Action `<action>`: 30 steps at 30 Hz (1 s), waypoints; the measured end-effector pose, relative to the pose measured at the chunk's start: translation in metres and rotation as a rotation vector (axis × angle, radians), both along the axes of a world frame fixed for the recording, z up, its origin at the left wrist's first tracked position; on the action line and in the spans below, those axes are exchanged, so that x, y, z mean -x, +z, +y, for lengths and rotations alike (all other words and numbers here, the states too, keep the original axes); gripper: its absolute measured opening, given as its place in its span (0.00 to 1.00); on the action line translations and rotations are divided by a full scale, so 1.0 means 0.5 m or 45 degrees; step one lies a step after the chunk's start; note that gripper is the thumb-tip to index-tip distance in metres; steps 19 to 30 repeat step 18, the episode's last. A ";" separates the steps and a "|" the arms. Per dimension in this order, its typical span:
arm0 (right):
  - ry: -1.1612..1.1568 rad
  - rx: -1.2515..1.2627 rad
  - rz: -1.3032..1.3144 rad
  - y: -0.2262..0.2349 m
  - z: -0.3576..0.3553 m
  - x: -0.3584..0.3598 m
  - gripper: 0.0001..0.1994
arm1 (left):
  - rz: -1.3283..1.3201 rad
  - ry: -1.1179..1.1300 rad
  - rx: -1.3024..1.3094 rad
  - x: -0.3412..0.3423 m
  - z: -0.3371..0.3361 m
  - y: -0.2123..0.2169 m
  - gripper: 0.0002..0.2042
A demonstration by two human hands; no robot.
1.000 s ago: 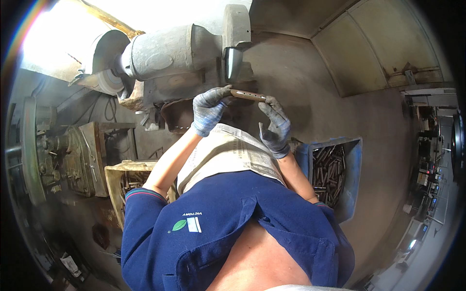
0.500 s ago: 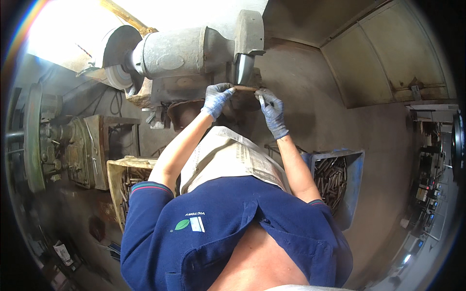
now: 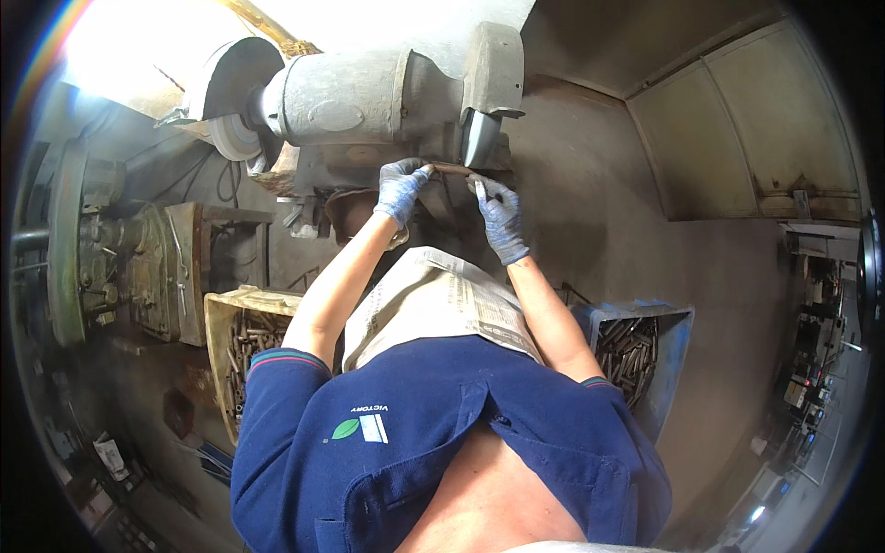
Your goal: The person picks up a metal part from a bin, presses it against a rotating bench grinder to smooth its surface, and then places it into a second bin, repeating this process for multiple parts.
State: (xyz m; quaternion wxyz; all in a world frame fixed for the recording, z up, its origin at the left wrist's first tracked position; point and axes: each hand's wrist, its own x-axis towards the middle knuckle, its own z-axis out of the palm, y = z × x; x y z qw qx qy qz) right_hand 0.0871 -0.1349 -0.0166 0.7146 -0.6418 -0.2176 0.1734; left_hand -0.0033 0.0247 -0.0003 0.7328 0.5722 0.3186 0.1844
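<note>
Both gloved hands grip a short brownish metal rod (image 3: 450, 168), one at either end. My left hand (image 3: 402, 189) has its fingers closed around the left end, and my right hand (image 3: 500, 217) pinches the right end. Held roughly level, the rod is just below the right wheel (image 3: 482, 138) of a grey bench grinder (image 3: 341, 101). Whether the rod touches that wheel cannot be made out. A pale second wheel (image 3: 235, 138) shows at the grinder's left end under a round guard.
A yellowish bin (image 3: 218, 350) of metal pieces stands on my left, and a blue bin (image 3: 676, 355) of similar pieces on my right. Newspaper (image 3: 442, 286) covers my lap. Greenish machinery (image 3: 138, 272) stands at far left, a metal cabinet (image 3: 774, 120) at upper right.
Both hands have moved a little left with the rod relative to the right wheel, and the rod now slants slightly. The whole view has shifted a little. Both hands keep their hold.
</note>
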 end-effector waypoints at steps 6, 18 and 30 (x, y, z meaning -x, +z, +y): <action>0.088 -0.037 -0.403 0.083 -0.025 0.044 0.14 | -0.086 -0.089 0.011 0.059 -0.009 0.077 0.06; 0.004 0.159 -1.263 0.289 -0.216 0.091 0.24 | -0.414 -0.431 -0.058 0.063 -0.120 0.216 0.09; 0.004 0.159 -1.263 0.289 -0.216 0.091 0.24 | -0.414 -0.431 -0.058 0.063 -0.120 0.216 0.09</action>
